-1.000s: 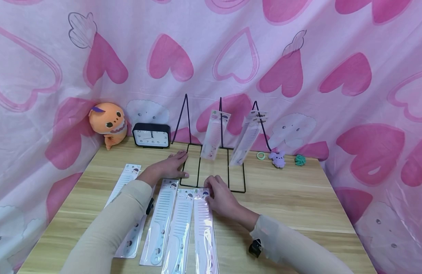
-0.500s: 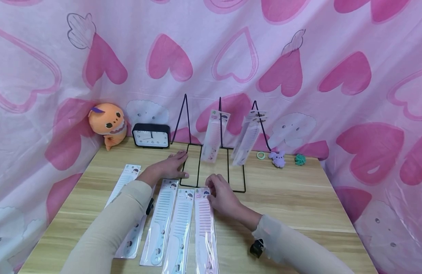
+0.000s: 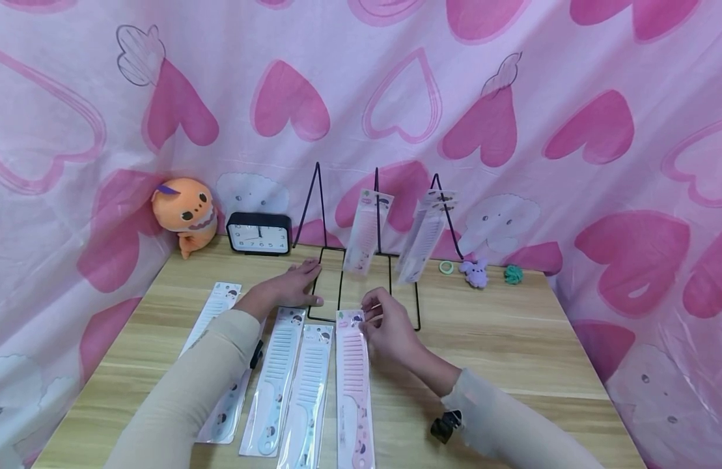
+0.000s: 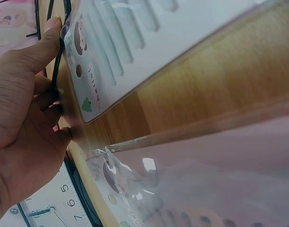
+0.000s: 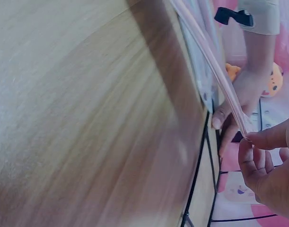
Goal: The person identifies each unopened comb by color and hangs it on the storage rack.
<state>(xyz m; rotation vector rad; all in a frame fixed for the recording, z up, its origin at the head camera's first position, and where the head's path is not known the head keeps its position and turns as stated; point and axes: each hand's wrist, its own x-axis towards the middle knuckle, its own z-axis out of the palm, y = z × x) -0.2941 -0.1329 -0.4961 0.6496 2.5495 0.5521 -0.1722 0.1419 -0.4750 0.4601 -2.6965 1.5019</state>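
Note:
The right hand (image 3: 392,327) pinches the top corner of a pink packaged comb (image 3: 353,384); in the right wrist view, thumb and forefinger of that hand (image 5: 272,163) grip the package edge (image 5: 220,71), raised off the table. On the left side of a black wire rack (image 3: 340,286) rests the left hand (image 3: 287,286), its fingers spread. The left wrist view has this hand (image 4: 26,109) beside a blue-green packaged comb (image 4: 120,38). Two blue packaged combs (image 3: 275,378) (image 3: 308,391) lie between the arms. Pink packages (image 3: 366,234) (image 3: 422,241) hang on the rack's middle and right hooks.
Another packaged comb (image 3: 222,417) lies partly under the left forearm. Behind stand a black clock (image 3: 259,234) and an orange plush toy (image 3: 186,212). Right of the rack are a green ring (image 3: 446,267), a purple toy (image 3: 474,273) and a teal ball (image 3: 513,274).
The right hand has moved slightly right and away from the body, and the pink comb package has shifted with it, its top end now higher. The left hand stays where it was.

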